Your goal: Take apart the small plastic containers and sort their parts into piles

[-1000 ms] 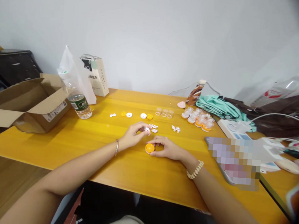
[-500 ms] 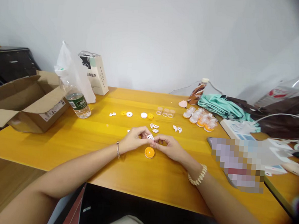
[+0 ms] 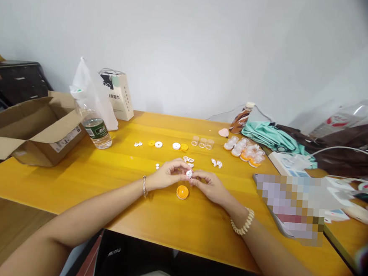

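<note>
Between the fingertips of my left hand [image 3: 169,174] and my right hand [image 3: 208,186] is a small white perforated plastic piece [image 3: 189,173]. Both hands are closed in a pinch on it, above the table. Just below them an orange round cup-like part [image 3: 182,192] with a pale rim rests on the wood. Behind the hands lie more white perforated pieces [image 3: 188,159], with another group of them [image 3: 216,163] to the right. Two small white discs [image 3: 157,166] sit to the left of my left hand, partly beside its knuckles.
White and yellow discs [image 3: 180,147] and clear rings [image 3: 202,142] lie farther back. Clear-topped orange capsules [image 3: 245,150] stand right of them. A water bottle [image 3: 98,132] and open cardboard box [image 3: 39,132] are at left; a phone-like device [image 3: 288,208] lies at right.
The white perforated piece has turned between my fingers and now looks more bunched or edge-on. My hands have shifted slightly right. The camera view has tilted a little.
</note>
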The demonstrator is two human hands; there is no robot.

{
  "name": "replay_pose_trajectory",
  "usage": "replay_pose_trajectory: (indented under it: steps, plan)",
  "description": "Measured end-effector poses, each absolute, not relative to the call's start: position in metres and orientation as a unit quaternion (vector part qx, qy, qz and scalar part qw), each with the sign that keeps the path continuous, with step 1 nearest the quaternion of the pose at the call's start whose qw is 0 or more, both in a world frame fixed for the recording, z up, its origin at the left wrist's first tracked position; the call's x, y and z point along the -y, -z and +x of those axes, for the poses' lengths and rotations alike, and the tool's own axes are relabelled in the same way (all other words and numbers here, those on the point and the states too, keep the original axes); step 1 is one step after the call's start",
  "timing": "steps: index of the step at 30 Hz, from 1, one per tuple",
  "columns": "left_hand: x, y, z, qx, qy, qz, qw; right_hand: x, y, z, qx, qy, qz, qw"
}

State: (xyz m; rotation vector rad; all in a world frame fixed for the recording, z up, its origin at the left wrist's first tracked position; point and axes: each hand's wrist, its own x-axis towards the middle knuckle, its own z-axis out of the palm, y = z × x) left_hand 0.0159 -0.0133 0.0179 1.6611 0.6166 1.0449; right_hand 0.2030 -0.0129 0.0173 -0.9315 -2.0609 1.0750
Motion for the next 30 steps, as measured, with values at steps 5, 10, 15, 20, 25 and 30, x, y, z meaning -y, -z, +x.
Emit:
replay_pose_trajectory:
  steps: [5, 10, 15, 20, 25, 30]
  plan:
    - [0.0091, -0.0131, 0.0186, -0.266, -0.448, 0.701, 0.488, 0.0125, -0.0168, 0.2042, 0.77, -0.406, -0.365, 0.331]
    - [0.0077, -0.0083, 0.0204, -0.286, -0.447, 0.703, 0.474, 0.0118, -0.0155, 0.2057, 0.776, -0.397, -0.367, 0.324]
    - [0.0096, -0.009, 0.0197, -0.301, -0.455, 0.71, 0.445, 0.0116, -0.0149, 0.206, 0.786, -0.381, -0.364, 0.323]
    - [0.0119, -0.0084, 0.02, -0.301, -0.464, 0.708, 0.44, 0.0113, -0.0139, 0.2063, 0.79, -0.371, -0.373, 0.315]
    - [0.0126, -0.0097, 0.0199, -0.291, -0.473, 0.759, 0.339, 0.0102, -0.0127, 0.2055, 0.792, -0.361, -0.382, 0.312]
    - [0.0104, -0.0128, 0.0188, -0.267, -0.454, 0.82, 0.226, 0.0078, -0.0106, 0.2044, 0.795, -0.336, -0.389, 0.323]
